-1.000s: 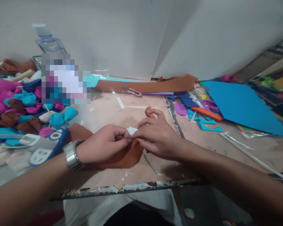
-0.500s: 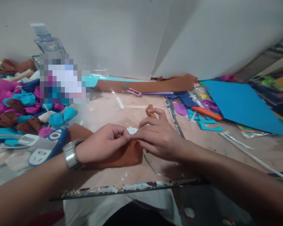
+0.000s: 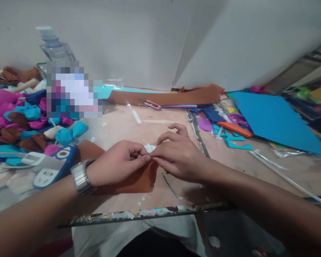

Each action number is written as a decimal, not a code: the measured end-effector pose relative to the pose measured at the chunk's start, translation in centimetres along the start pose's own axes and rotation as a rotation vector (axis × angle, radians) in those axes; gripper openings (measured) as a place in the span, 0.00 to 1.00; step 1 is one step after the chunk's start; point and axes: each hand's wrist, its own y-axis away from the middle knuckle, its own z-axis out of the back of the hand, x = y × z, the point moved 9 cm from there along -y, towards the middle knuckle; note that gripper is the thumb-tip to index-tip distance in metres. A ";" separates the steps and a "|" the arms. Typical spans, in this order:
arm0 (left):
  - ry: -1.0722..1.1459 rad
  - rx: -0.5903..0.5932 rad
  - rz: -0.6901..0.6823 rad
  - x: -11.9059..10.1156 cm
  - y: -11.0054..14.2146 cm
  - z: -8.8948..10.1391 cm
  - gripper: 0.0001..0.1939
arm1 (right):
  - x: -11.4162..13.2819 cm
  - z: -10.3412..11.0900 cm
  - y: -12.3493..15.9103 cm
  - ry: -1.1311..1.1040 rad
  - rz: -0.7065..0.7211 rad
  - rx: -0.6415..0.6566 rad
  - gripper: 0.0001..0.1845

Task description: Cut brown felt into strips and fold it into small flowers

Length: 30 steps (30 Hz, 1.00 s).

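My left hand (image 3: 119,160), with a metal watch (image 3: 81,176) on the wrist, is closed, thumb and finger pinching the top edge of a brown sheet of soft paper (image 3: 136,180). Fingertip to fingertip with it, my right hand (image 3: 180,155) pinches the same edge, its other fingers raised and curled. Just behind the meeting fingertips shows a small white piece (image 3: 150,148), mostly covered by the hands. The brown sheet hangs below the fingers and runs leftward under my left forearm.
Blue, pink and brown wrapped balls (image 3: 32,112) pile up on the left, beside a blue-and-white power strip (image 3: 53,167). At the back lies a brown strip (image 3: 176,98) with a pink cutter (image 3: 150,103). Rightward are an orange cutter (image 3: 235,129) and a blue sheet (image 3: 278,117).
The brown end that stuck up behind my right fingers is out of sight. The sheet's lower right corner has drawn a little left. Both hands stay nearly in place.
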 end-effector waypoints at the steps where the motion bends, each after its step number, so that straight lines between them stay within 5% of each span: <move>1: 0.000 0.000 -0.001 0.0 0.0 0.0 0.19 | 0.0 0.0 0.0 -0.003 0.002 -0.003 0.05; 19: -0.151 -0.007 -0.050 -0.3 0.0 0.3 0.17 | 0.0 -0.3 0.0 -0.056 0.014 0.027 0.07; 30: -0.423 -0.030 -0.147 -2.3 0.7 -0.3 0.15 | -0.7 -0.3 -0.1 -0.142 -0.100 0.029 0.05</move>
